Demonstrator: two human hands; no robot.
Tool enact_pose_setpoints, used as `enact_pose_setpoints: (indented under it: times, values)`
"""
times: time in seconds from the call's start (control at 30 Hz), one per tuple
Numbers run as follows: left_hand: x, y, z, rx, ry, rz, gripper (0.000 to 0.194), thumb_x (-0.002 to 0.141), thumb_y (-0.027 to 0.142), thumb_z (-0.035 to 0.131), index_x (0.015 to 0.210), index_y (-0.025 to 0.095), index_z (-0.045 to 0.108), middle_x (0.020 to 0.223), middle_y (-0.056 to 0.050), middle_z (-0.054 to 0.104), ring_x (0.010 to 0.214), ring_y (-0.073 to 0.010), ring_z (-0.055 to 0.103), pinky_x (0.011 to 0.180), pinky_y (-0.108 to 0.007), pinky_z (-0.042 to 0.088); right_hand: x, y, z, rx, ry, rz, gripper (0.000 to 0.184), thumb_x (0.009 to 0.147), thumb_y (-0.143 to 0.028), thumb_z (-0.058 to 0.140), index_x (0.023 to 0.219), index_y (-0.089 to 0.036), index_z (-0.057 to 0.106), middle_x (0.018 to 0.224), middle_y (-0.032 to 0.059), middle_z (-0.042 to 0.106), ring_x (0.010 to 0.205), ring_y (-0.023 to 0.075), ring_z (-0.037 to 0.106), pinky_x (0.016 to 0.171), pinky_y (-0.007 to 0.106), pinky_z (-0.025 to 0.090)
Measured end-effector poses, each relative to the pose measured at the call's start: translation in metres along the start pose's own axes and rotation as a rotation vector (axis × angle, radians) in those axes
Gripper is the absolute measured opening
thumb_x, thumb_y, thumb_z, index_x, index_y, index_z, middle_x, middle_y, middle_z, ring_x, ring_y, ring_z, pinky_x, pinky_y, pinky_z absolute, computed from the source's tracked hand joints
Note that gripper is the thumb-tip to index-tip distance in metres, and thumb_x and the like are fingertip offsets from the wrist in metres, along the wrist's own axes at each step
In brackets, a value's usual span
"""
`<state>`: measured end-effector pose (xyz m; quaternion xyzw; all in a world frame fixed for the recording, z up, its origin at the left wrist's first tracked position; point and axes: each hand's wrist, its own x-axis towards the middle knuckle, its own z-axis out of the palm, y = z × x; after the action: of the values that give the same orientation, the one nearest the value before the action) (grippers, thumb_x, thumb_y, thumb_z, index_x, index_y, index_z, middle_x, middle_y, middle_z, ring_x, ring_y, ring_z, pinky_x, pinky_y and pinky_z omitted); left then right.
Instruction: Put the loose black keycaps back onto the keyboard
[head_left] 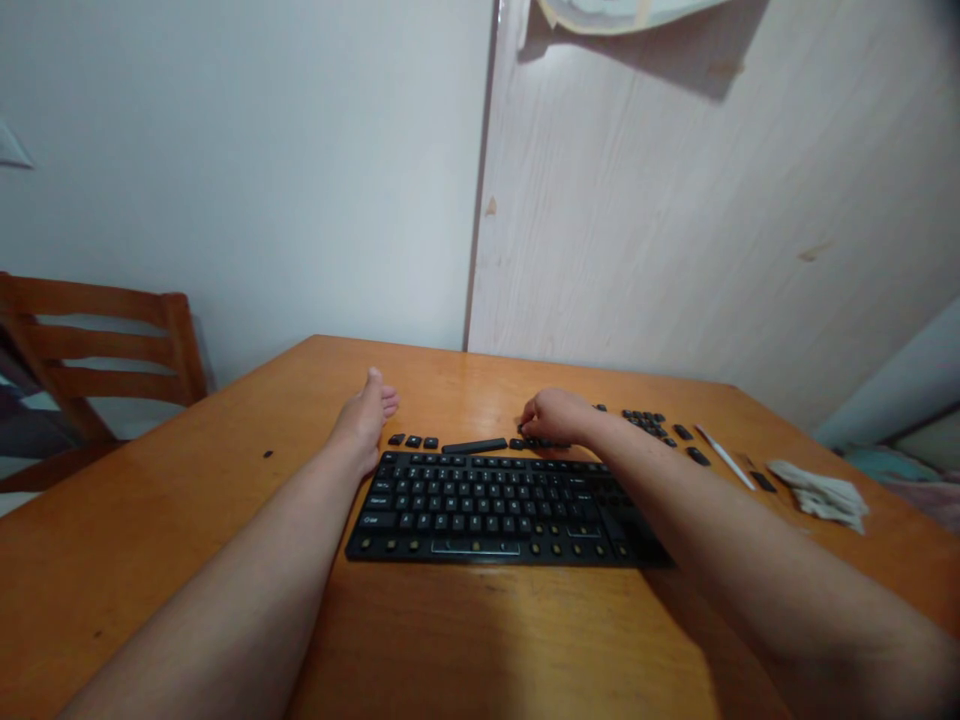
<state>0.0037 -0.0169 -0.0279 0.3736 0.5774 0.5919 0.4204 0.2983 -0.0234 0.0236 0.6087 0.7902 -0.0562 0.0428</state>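
With the nearer right hand bunched at loose keycaps just beyond the keyboard, set lengthwise left to right on the worktop; unclear whether gripping. With the left hand extended, empty, beside the keyboard's far-left corner.

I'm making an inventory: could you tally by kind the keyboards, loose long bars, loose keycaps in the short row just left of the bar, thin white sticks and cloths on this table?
Keyboard: 1
Loose long bar: 1
Keycaps left of it: 3
White stick: 1
Cloth: 1
Total: 7
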Motion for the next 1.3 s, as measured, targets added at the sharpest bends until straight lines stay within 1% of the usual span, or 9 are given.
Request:
enact_pose_setpoints:
  times: [0.23,0.43,0.73,0.9,1.07,1.3]
  values:
    - [-0.0027,0.0021,0.0003,-0.002,0.003,-0.008,0.060,0.091,0.067,0.038,0.089,0.014,0.065,0.107,-0.018,0.071,0.103,-0.0256,0.066,0.094,-0.038,0.047,-0.0004,0.0012,-0.0015,0.000,0.022,0.012,0.029,0.078,-0.036,0.068,0.103,-0.026,0.078,0.102,0.0076,0.076,0.093,0.0243,0.067,0.072,0.030,0.047]
    - [-0.0027,0.0026,0.0007,-0.004,0.002,-0.006,0.060,0.091,0.067,0.038,0.090,0.014,0.065,0.110,-0.019,0.070,0.104,-0.0259,0.066,0.094,-0.038,0.047,0.0027,0.0015,0.0014,-0.002,0.023,0.006,0.028,0.077,-0.033,0.068,0.103,-0.028,0.078,0.104,0.0058,0.075,0.094,0.0240,0.067,0.072,0.029,0.047]
    - [-0.0031,0.0026,0.0008,-0.005,0.007,-0.003,0.060,0.091,0.067,0.039,0.090,0.014,0.066,0.106,-0.019,0.071,0.105,-0.0268,0.066,0.093,-0.039,0.048,0.0052,0.0046,0.0035,0.022,0.016,0.002,0.028,0.077,-0.033,0.067,0.102,-0.027,0.077,0.100,0.0041,0.076,0.087,0.0212,0.067,0.066,0.027,0.044]
    - [-0.0016,0.0018,0.0003,0.010,0.009,0.001,0.061,0.090,0.068,0.039,0.091,0.014,0.066,0.106,-0.018,0.071,0.104,-0.0273,0.066,0.092,-0.040,0.048,0.0068,0.0050,0.0043,0.029,0.013,0.009,0.028,0.077,-0.035,0.069,0.102,-0.026,0.077,0.101,0.0046,0.075,0.089,0.0217,0.067,0.068,0.027,0.045]
    - [-0.0015,0.0016,0.0004,0.003,0.007,-0.001,0.060,0.091,0.067,0.039,0.091,0.014,0.067,0.106,-0.018,0.071,0.104,-0.0271,0.066,0.092,-0.039,0.048,0.0074,0.0053,0.0068,0.034,0.023,0.005,0.028,0.075,-0.035,0.071,0.102,-0.026,0.076,0.100,0.0056,0.075,0.089,0.0222,0.066,0.068,0.028,0.045]
    - [-0.0030,0.0025,0.0012,0.009,0.005,-0.003,0.061,0.090,0.068,0.037,0.091,0.014,0.066,0.107,-0.018,0.071,0.105,-0.0277,0.065,0.094,-0.041,0.047,0.0083,0.0091,0.0062,0.052,0.030,-0.006,0.033,0.074,-0.038,0.072,0.104,-0.024,0.074,0.100,0.0057,0.075,0.085,0.0211,0.066,0.064,0.027,0.043]
